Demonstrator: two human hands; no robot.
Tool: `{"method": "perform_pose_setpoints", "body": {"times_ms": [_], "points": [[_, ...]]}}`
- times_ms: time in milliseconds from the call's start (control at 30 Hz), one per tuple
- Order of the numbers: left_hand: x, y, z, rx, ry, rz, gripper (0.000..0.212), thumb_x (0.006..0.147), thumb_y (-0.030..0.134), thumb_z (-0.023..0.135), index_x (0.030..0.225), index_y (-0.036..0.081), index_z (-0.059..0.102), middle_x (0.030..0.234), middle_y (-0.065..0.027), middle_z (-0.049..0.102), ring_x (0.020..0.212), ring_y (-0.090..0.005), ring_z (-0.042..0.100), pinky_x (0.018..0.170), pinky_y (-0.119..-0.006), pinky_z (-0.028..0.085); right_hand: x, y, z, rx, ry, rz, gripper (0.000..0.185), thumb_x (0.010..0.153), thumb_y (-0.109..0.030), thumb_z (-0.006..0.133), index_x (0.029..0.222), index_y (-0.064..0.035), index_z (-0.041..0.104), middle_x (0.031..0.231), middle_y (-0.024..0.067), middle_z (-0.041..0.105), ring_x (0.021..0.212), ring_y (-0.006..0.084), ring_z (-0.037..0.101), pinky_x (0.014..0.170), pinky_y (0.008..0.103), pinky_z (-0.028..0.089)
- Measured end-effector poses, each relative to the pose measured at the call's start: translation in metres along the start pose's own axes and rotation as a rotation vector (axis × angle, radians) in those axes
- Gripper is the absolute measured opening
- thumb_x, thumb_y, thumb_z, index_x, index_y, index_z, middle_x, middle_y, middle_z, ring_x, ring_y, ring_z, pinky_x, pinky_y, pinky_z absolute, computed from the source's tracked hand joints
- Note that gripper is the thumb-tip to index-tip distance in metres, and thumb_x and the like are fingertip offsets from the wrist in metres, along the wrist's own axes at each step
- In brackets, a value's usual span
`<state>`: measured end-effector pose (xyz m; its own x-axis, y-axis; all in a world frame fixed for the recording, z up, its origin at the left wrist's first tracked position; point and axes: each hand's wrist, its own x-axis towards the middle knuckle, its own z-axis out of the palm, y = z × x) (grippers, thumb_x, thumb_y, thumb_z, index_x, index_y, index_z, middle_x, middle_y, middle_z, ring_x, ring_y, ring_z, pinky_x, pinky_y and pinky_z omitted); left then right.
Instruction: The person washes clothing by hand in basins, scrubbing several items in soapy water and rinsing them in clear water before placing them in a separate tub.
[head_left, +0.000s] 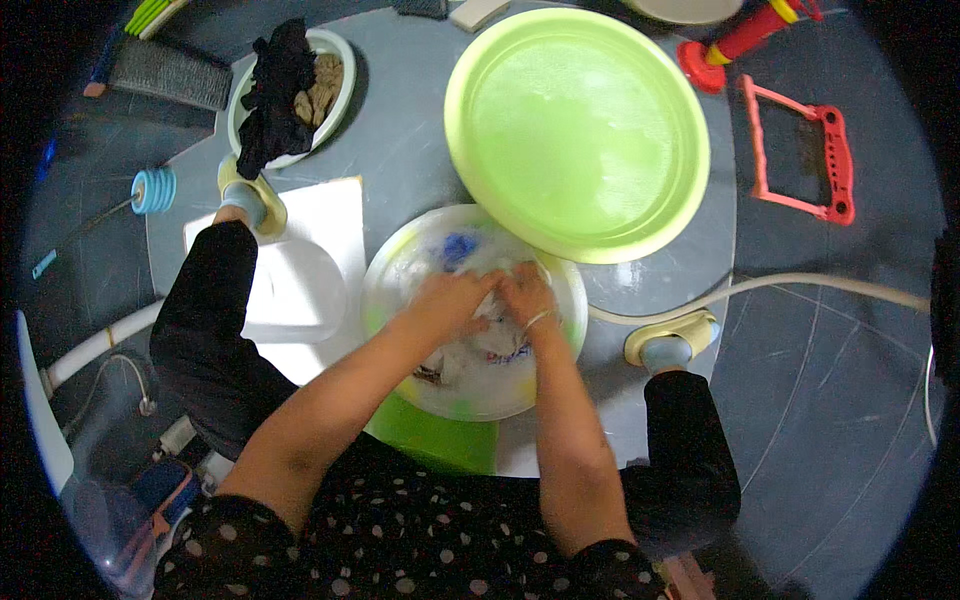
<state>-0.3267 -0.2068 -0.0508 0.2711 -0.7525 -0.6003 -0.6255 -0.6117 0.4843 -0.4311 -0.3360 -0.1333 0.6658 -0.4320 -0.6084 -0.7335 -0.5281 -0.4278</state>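
Both my hands are over a round pale basin (373, 330) between my legs, among whitish wet cloth (457, 360) with some blue print on it. My left hand (454, 300) and my right hand (525, 292), which has a bracelet at its wrist, meet near the basin's middle. Their fingers are blurred and partly sunk in the cloth, so I cannot tell how firmly either one grips. A blue patch (457, 247) shows near the basin's far side. Right behind it, a large light-green basin (577, 135) holding water overlaps its rim.
An oval white basin (346, 82) with black cloth (277, 97) and brown cloth (322, 90) stands at the far left. A white board (341, 217) lies by my left foot. A beige hose (750, 283) runs to the right, below a red plastic frame (840, 165).
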Motion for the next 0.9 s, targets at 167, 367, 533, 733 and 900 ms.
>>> {"method": "perform_pose_setpoints", "body": {"times_ms": [167, 367, 533, 733, 900], "points": [[-0.071, -0.001, 0.033, -0.119, 0.067, -0.111, 0.083, 0.07, 0.027, 0.073, 0.138, 0.015, 0.026, 0.121, -0.0165, 0.051, 0.106, -0.0326, 0.054, 0.081, -0.044, 0.047, -0.067, -0.039, -0.011, 0.118, 0.087, 0.156, 0.049, 0.078, -0.038, 0.061, 0.119, -0.0122, 0.053, 0.114, 0.0205, 0.054, 0.105, 0.034, 0.052, 0.084, 0.0442, 0.042], [-0.047, -0.002, 0.082, 0.074, 0.111, -0.167, 0.09, 0.063, 0.019, 0.078, 0.137, 0.016, 0.027, 0.139, -0.0179, 0.026, 0.121, -0.0324, 0.04, 0.086, -0.046, 0.046, -0.095, -0.018, 0.043, -0.236, 0.355, -0.173, 0.05, 0.074, -0.029, 0.063, 0.121, -0.0171, 0.051, 0.133, 0.015, 0.041, 0.121, 0.0368, 0.036, 0.09, 0.0562, 0.037], [-0.012, -0.024, 0.103, 0.077, 0.048, -0.158, 0.081, 0.065, 0.021, 0.076, 0.133, 0.017, 0.033, 0.131, -0.0197, 0.04, 0.107, -0.0358, 0.052, 0.082, -0.046, 0.048, -0.069, -0.005, 0.075, -0.326, 0.142, 0.062, 0.05, 0.078, -0.023, 0.06, 0.125, -0.0126, 0.046, 0.128, 0.0181, 0.046, 0.121, 0.0371, 0.035, 0.091, 0.0545, 0.037], [0.034, -0.065, 0.136, 0.007, -0.53, -0.213, 0.055, 0.073, 0.042, 0.067, 0.114, 0.009, 0.056, 0.108, -0.0175, 0.06, 0.101, -0.0353, 0.057, 0.084, -0.048, 0.046, 0.002, 0.055, 0.108, -0.224, -0.381, 0.031, 0.038, 0.082, -0.024, 0.051, 0.117, -0.0081, 0.051, 0.117, 0.0201, 0.052, 0.111, 0.0348, 0.046, 0.086, 0.0493, 0.042], [0.065, -0.082, 0.108, 0.045, -0.573, -0.197, 0.051, 0.071, 0.034, 0.068, 0.113, 0.005, 0.058, 0.108, -0.017, 0.061, 0.102, -0.0333, 0.057, 0.088, -0.044, 0.045, 0.034, 0.066, 0.078, -0.434, -0.585, -0.094, 0.033, 0.085, -0.022, 0.045, 0.112, -0.0058, 0.054, 0.112, 0.0209, 0.056, 0.104, 0.0326, 0.052, 0.083, 0.0446, 0.045]]}}
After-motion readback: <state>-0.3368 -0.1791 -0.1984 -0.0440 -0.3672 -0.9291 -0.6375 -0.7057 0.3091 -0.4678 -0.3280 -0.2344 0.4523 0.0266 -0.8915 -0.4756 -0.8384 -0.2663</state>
